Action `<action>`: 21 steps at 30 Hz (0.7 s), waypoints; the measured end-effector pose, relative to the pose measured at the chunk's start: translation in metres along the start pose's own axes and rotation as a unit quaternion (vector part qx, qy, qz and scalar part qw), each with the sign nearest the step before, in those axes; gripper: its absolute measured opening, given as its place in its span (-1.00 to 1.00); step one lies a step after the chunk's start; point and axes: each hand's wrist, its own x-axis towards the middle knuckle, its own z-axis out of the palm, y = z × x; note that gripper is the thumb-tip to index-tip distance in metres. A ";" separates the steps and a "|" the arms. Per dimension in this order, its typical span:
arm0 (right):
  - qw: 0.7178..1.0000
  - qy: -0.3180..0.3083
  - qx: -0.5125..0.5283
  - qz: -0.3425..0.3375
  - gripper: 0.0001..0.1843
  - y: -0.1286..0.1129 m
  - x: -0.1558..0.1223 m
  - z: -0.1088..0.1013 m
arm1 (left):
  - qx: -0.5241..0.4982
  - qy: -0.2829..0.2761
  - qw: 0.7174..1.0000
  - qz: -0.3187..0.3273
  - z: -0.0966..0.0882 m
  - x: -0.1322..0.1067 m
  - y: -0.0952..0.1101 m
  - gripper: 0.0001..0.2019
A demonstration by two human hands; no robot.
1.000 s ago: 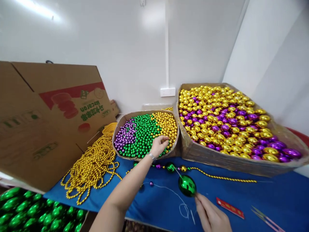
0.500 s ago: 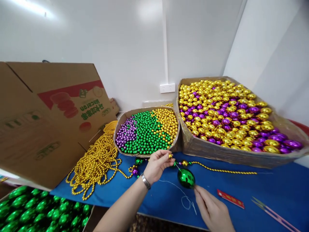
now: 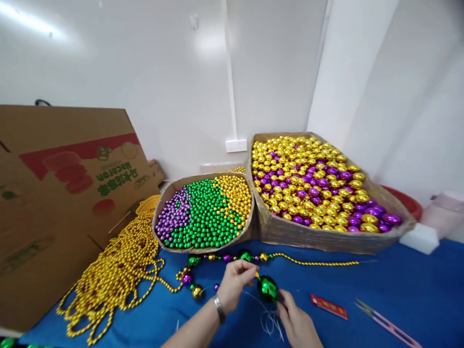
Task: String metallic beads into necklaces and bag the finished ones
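My left hand, with a metal band on its wrist, is closed in a pinch by a small gold bead. That bead sits against the upper left end of a large shiny green bead. At the green bead's lower right end, my right hand pinches with thumb and finger; its exact fingertip contact is partly hidden. A thin clear thread lies in loose loops below the green bead. Behind my hands runs a strung garland of gold, green and purple beads, ending in a gold bead chain.
A low box of small purple, green and gold beads stands behind. Right of it is a larger box of gold and purple beads. Gold chains heap beside a carton. A red packet and pink-handled snips lie right.
The gold bead and green bead, earlier apart with thread showing between them, are now together. Both hands are closer to each other. The view has shifted right.
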 end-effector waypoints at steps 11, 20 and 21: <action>0.993 0.055 0.097 -0.030 -0.64 -0.030 0.052 -0.046 | 0.152 -0.144 0.963 0.170 0.047 0.022 0.104 -0.76; 0.957 0.102 0.257 0.091 -0.59 -0.028 0.054 -0.048 | 0.244 -0.201 0.926 0.207 0.092 0.131 0.160 -0.65; 0.953 0.117 0.261 0.104 -0.56 -0.028 0.054 -0.046 | 0.315 -0.178 0.902 0.234 0.096 0.150 0.162 -0.67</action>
